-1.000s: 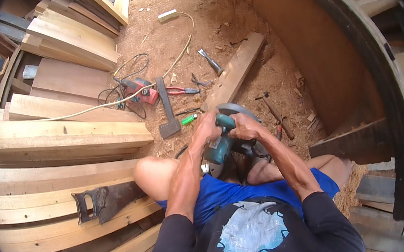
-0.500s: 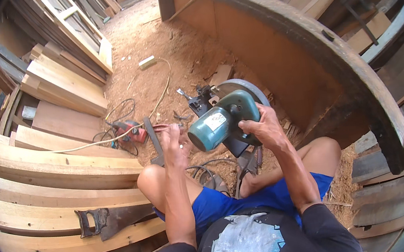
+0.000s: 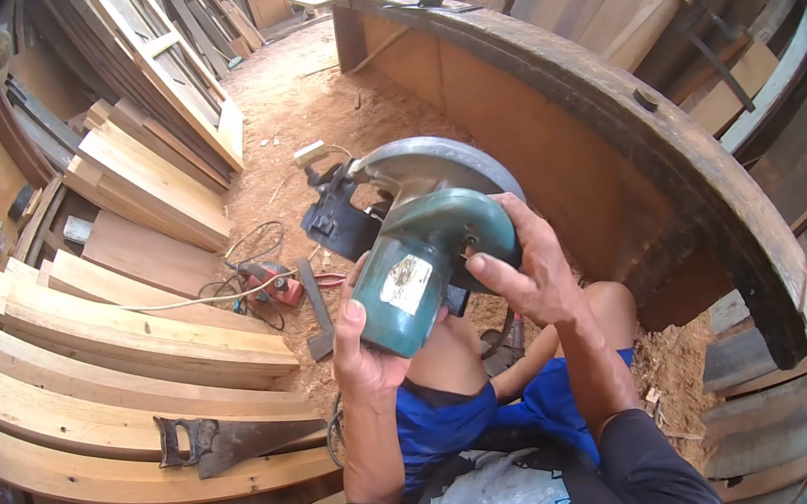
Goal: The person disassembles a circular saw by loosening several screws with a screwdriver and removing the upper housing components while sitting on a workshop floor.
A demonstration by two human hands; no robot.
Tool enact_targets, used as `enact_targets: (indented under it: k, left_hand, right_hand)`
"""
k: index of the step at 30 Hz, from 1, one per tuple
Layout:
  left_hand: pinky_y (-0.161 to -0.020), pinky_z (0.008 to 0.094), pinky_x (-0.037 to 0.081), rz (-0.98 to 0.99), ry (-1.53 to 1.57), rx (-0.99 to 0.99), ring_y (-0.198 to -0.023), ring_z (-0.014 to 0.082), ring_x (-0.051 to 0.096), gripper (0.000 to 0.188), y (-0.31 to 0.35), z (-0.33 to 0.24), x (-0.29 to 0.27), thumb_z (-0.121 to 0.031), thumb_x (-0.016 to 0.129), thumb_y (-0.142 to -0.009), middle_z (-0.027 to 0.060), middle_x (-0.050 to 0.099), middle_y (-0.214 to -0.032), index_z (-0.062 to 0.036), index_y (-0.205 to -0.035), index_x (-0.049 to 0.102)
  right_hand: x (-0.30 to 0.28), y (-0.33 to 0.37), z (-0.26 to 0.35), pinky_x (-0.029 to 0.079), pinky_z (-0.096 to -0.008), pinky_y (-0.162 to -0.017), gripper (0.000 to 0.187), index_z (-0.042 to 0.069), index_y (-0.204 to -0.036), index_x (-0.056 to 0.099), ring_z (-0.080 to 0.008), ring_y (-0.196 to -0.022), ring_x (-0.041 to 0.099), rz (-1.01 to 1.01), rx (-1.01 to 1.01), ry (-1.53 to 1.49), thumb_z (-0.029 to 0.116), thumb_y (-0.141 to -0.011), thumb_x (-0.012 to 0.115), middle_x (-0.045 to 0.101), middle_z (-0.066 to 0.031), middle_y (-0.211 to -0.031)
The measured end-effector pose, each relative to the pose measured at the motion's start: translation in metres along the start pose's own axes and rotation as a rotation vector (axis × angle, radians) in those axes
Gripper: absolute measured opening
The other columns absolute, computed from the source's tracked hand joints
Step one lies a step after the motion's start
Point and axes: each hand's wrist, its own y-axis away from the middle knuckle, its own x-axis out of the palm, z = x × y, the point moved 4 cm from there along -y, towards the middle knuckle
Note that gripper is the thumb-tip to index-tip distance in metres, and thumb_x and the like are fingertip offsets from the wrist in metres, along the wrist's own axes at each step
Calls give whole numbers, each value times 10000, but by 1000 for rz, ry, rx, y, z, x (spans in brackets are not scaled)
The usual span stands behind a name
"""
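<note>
A teal circular saw with a label on its motor housing is held up above my lap. My left hand cups the end of the motor housing, thumb lying along its side. My right hand is wrapped round the rear handle, the thumb near the trigger area. The grey round blade guard points away from me, and a black base part sticks out at its left. Whether the blade shows below the guard I cannot tell.
Left of my knees lie a hammer, a red power tool with its cords and a hand saw on stacked planks. A long curved wooden panel stands on the right. A white power strip rests on sawdust.
The circular saw has come up and nearer, its guard and base now turned more to view. My left hand, free beside it before, now holds the motor housing. My right hand keeps the handle.
</note>
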Motion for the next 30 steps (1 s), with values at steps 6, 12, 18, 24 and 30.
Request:
enact_targets:
  k: [6,12,18,24,30]
  left_hand:
    - [-974,590,660,-60,-34,50,-1296,386,659,809,9,17,-12,-417,740,-957,247,562,-1459,-37,-1562,360]
    - [-974,577,657,-58,35,-50,-1301,373,655,814,-3,46,-39,-435,735,-958,240,557,-1470,-37,-1569,374]
    - [-1042,592,618,-117,24,-91,-1349,365,620,834,-17,75,-59,-484,714,-969,215,544,-1496,-65,-1599,365]
    - [-1033,587,626,-225,77,-137,-1334,362,631,843,-27,105,-62,-505,700,-976,212,549,-1491,-56,-1605,362]
    - [-1029,597,625,-165,87,-170,-1298,355,653,815,-36,119,-62,-472,713,-984,207,567,-1469,-67,-1594,355]
  right_hand:
    - [7,-2,-13,563,-489,-762,365,-17,-1247,571,-446,-863,723,-74,-102,310,162,-973,732,705,-240,-916]
    - [5,-5,-42,566,-495,-772,359,2,-1239,599,-450,-881,724,-68,18,341,153,-947,745,716,-231,-951]
    - [-8,-9,-70,579,-501,-832,381,-7,-1248,626,-464,-951,729,-118,37,401,150,-924,749,727,-246,-1039]
    - [-34,-13,-94,580,-491,-924,450,-32,-1297,622,-468,-1074,713,-160,-103,481,154,-909,753,720,-264,-1168]
    - [-39,-11,-103,580,-509,-900,451,-21,-1293,612,-465,-1052,713,-144,60,541,167,-909,754,719,-260,-1152]
